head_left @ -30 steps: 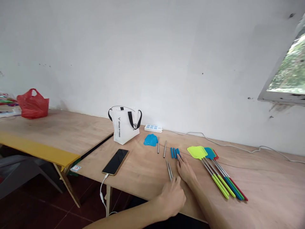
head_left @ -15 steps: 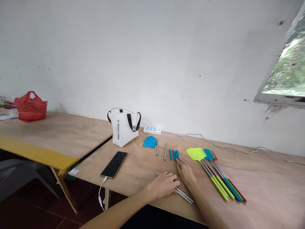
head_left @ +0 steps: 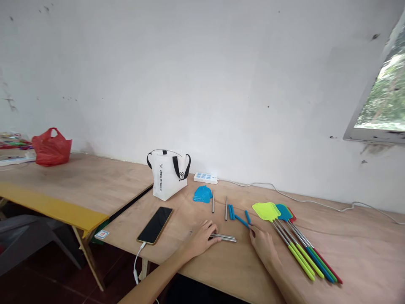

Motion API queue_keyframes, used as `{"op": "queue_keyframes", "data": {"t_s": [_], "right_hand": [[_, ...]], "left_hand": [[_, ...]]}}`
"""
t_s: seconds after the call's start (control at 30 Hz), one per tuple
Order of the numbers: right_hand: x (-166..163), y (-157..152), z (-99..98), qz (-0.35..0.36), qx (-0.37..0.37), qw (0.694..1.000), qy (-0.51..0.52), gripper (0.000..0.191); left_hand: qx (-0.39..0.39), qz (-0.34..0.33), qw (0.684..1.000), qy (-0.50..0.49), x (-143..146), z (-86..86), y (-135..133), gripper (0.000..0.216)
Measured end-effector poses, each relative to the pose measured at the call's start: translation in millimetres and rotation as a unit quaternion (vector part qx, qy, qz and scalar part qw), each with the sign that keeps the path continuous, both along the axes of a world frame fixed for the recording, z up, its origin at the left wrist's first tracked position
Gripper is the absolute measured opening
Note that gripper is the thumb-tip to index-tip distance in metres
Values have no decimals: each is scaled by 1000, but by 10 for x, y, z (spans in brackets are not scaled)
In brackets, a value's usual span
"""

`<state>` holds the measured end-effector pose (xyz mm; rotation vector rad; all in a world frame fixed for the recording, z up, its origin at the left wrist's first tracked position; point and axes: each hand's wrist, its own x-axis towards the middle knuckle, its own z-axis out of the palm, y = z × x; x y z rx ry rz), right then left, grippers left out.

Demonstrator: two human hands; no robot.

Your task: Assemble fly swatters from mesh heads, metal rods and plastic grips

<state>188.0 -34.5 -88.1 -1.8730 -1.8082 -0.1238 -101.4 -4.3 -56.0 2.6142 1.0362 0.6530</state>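
"What's that right hand [head_left: 262,245] holding?"

"Its fingers are pinching the near end of a blue grip [head_left: 242,221], which is slanting away to the left, in from the front edge of the bench [head_left: 183,211]. Another short grip [head_left: 247,217] is lying just beyond."

"And the left hand [head_left: 202,238]?"

"It's covering some metal tubes [head_left: 228,240] near that front edge, ends sticking out either side. I can't tell whether its fingers are gripping or merely resting."

"Farther out?"

"Two more tubes [head_left: 226,208] are lying toward the back edge, near blue mesh heads [head_left: 202,194]. Fly swatters [head_left: 265,211] are lying bunched on the right; a phone [head_left: 155,225] is resting toward the front-left corner."
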Motion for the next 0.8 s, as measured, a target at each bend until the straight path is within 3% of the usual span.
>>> {"op": "queue_keyframes", "data": {"t_s": [0.23, 0.3, 0.5, 0.63, 0.8], "right_hand": [[278, -265, -113, 1, 71, 997, 3, 49], [280, -205, -108, 26, 98, 995, -10, 51], [274, 187, -41, 108, 88, 990, -25, 51], [297, 287, -56, 84, 114, 990, -21, 46], [298, 79, -124, 66, 126, 990, -21, 40]], "left_hand": [[14, 1, 1000, 6, 44, 18, -4, 18], [17, 0, 1000, 3, 53, 12, -2, 18], [30, -10, 999, 2, 152, -51, 4, 22], [42, -20, 999, 16, 276, -63, -37, 24], [57, -14, 998, 3, 328, -33, -63, 33]]}}
